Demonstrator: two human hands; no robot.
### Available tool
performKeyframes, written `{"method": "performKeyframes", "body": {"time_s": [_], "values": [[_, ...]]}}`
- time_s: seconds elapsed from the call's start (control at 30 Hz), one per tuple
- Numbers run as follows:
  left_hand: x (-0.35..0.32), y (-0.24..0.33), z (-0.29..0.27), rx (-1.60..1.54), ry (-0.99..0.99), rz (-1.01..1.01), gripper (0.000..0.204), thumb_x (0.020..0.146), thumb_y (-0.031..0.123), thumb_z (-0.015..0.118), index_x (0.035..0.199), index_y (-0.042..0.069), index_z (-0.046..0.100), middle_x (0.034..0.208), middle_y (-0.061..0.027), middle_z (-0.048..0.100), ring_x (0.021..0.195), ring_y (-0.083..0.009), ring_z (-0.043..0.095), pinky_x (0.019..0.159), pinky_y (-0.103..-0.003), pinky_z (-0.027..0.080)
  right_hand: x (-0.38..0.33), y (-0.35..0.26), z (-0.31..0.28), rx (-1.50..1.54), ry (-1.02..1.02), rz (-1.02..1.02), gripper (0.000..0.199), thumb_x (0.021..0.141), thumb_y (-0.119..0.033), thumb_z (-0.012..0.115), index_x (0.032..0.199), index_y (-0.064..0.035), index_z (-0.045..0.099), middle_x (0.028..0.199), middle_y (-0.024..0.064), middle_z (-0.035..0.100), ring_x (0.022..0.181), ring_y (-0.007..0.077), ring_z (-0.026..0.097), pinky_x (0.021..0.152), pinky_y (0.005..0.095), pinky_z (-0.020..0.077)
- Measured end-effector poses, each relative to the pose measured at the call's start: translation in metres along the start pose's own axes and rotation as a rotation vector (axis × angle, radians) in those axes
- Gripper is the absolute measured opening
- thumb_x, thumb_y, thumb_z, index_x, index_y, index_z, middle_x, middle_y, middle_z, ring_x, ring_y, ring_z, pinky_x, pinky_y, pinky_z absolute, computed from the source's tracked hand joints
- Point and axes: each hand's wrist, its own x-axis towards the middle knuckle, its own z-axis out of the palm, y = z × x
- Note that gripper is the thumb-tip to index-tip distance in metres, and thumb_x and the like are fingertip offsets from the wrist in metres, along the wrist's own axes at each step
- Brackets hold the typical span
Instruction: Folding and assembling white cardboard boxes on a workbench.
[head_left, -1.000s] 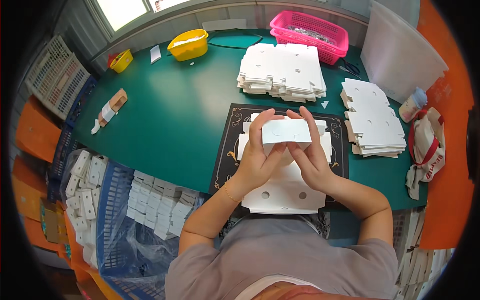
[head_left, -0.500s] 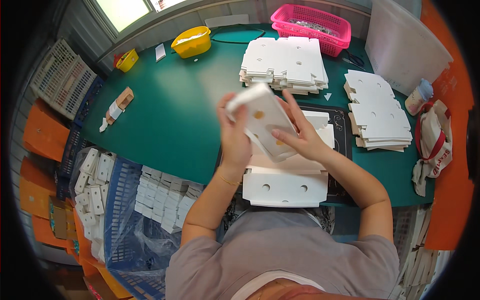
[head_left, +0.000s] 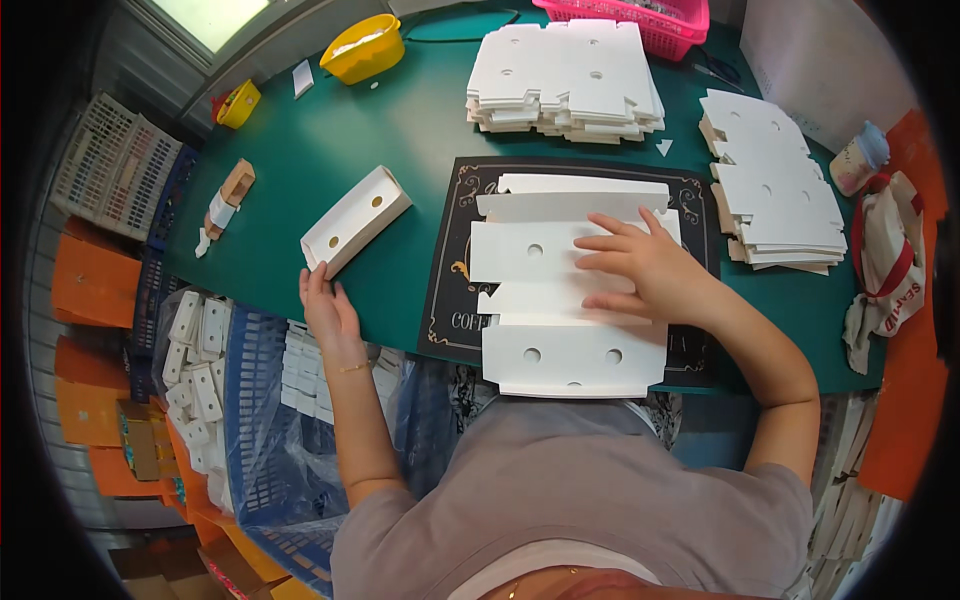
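A folded white cardboard box [head_left: 352,232], long and narrow with round holes in it, rests on the table left of the black mat. At its near end is my left hand [head_left: 333,318], fingers stretched out and a fingertip at the box's corner, not wrapped round it. My right hand [head_left: 655,270] is spread open, palm down, over the right side of a flat die-cut white cardboard blank [head_left: 505,255]. This blank has fold lines, tabs and round holes. It lies on the black patterned mat [head_left: 450,215], its near panel reaching past the table edge.
Stacks of flat white blanks [head_left: 555,65] stand at the back, with another stack [head_left: 780,190] at right. Yellow baskets [head_left: 365,58] and a pink basket [head_left: 660,40] line the far side. Beside the table, a blue crate [head_left: 250,420] contains folded boxes. A bottle [head_left: 860,160] stands far right.
The folded box has gone from between both hands to the table at left. My left hand moved left with it; my right hand came down over the flat blank. The view shifted slightly.
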Motion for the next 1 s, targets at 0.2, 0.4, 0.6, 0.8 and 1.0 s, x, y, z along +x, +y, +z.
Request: {"method": "performKeyframes", "body": {"time_s": [0.2, 0.4, 0.6, 0.8, 1.0], "values": [[-0.095, 0.021, 0.051, 0.579, -0.137, 0.594, 0.063, 0.086, 0.001, 0.071, 0.141, 0.006, 0.041, 0.150, -0.0128, 0.037, 0.142, -0.0249, 0.032, 0.119, -0.041, 0.022, -0.017, -0.048, 0.003, 0.109, -0.224, -0.267, 0.059, 0.077, -0.053, 0.077, 0.122, -0.0172, 0.064, 0.148, 0.0051, 0.048, 0.147, 0.0295, 0.032, 0.109, 0.0743, 0.0232], [-0.160, 0.039, 0.085, 0.909, -1.372, 0.565, 0.038, 0.072, 0.014, 0.085, 0.107, 0.008, 0.070, 0.122, -0.0109, 0.066, 0.123, -0.0324, 0.058, 0.106, -0.045, 0.043, -0.013, -0.040, 0.021, 0.156, -0.230, -0.235, 0.039, 0.078, -0.041, 0.079, 0.099, -0.0123, 0.064, 0.133, 0.0050, 0.053, 0.139, 0.0291, 0.040, 0.108, 0.0701, 0.0291], [-0.172, 0.009, 0.094, 0.938, -1.675, 0.428, 0.035, 0.071, 0.030, 0.087, 0.097, 0.013, 0.072, 0.124, -0.0058, 0.065, 0.132, -0.0347, 0.051, 0.112, -0.054, 0.036, -0.018, -0.036, 0.022, 0.321, -0.240, -0.186, 0.037, 0.076, -0.041, 0.082, 0.093, -0.0136, 0.065, 0.129, 0.0058, 0.054, 0.135, 0.0303, 0.042, 0.107, 0.0691, 0.0297], [-0.165, 0.006, 0.095, 0.937, -1.733, 0.400, 0.041, 0.062, 0.029, 0.093, 0.096, 0.015, 0.074, 0.131, -0.0047, 0.062, 0.138, -0.0334, 0.046, 0.114, -0.062, 0.027, -0.011, -0.030, 0.023, 0.364, -0.273, -0.192, 0.038, 0.072, -0.040, 0.085, 0.091, -0.0127, 0.066, 0.130, 0.0085, 0.053, 0.137, 0.0327, 0.039, 0.109, 0.0690, 0.0240], [-0.160, 0.003, 0.097, 0.886, -1.720, 0.297, 0.036, 0.061, 0.023, 0.093, 0.092, 0.015, 0.077, 0.130, -0.0041, 0.064, 0.139, -0.0322, 0.045, 0.116, -0.059, 0.025, -0.010, -0.021, 0.025, 0.474, -0.258, -0.211, 0.022, 0.078, -0.033, 0.082, 0.081, -0.0137, 0.072, 0.128, 0.0041, 0.057, 0.138, 0.0294, 0.039, 0.113, 0.0625, 0.0205]]}}
